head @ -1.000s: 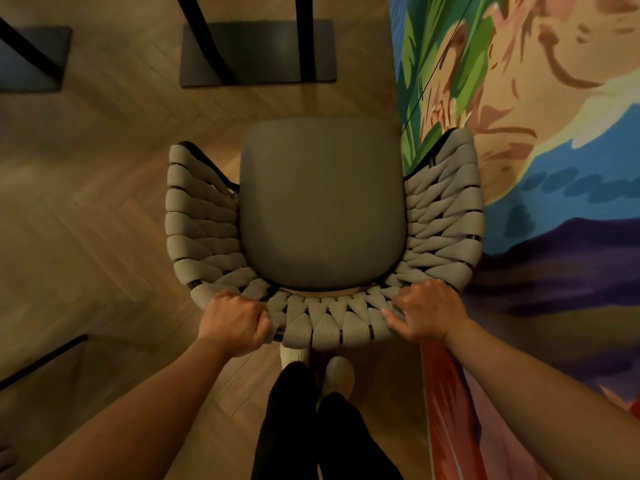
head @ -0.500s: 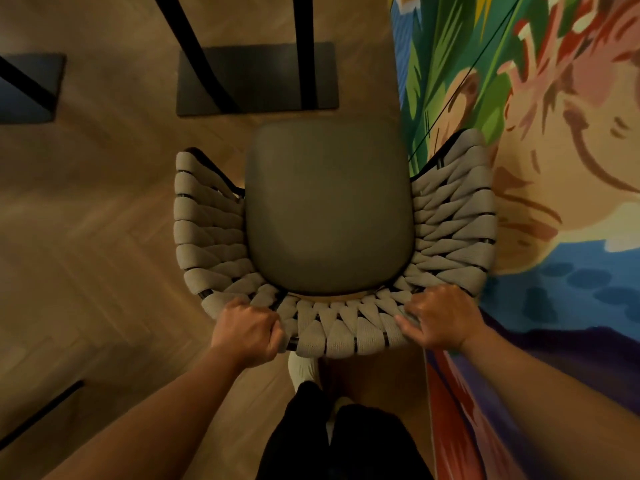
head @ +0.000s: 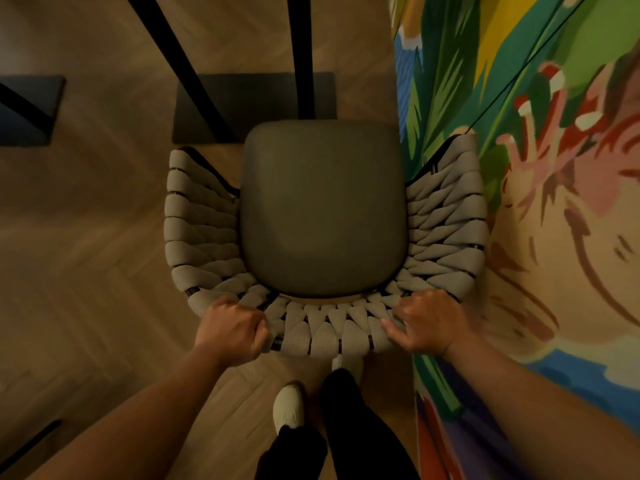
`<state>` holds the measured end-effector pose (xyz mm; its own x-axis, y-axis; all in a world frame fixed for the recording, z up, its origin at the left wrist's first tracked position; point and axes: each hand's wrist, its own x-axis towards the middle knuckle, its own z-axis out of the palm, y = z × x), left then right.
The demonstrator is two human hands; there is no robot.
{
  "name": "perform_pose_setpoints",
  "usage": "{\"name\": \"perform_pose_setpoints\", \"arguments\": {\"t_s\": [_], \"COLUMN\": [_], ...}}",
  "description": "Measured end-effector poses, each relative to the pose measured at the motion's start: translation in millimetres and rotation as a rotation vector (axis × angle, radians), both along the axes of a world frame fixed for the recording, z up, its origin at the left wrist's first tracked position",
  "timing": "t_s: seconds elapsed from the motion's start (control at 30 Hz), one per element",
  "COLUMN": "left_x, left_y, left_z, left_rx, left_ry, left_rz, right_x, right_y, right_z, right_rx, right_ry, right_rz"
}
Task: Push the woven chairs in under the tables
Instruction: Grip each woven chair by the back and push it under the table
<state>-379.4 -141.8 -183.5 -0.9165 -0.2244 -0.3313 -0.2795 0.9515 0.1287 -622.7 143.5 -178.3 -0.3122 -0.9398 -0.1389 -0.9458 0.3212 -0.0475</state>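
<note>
Gripping woven chair (head: 323, 216) back: left hand (head: 231, 332), right hand (head: 425, 322).

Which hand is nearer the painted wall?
Right: the right hand grips the woven chair at the back-rim end beside the painted wall; the left hand grips the opposite end.

The woven chair (head: 446, 216) had beige-grey straps in a braided weave on black framing, with a plain olive-grey seat cushion (head: 322, 209). The floor (head: 86, 254) was light brown herringbone. The far table base (head: 256, 95) was black. The right wall mural (head: 554, 202) showed green, yellow, blue, pink and red. The near shoe (head: 289, 405) was cream.
</note>
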Motion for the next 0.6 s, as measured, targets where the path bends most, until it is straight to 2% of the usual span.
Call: {"name": "perform_pose_setpoints", "arguments": {"t_s": [0.6], "left_x": [-107.7], "left_y": [-62.2], "left_z": [-0.4], "left_rx": [-0.032], "left_ry": [0.143], "left_rz": [-0.027], "right_x": [-107.7], "right_y": [-60.4], "right_z": [-4.6], "right_rx": [0.056], "right_ry": [0.014], "right_rz": [0.006]}}
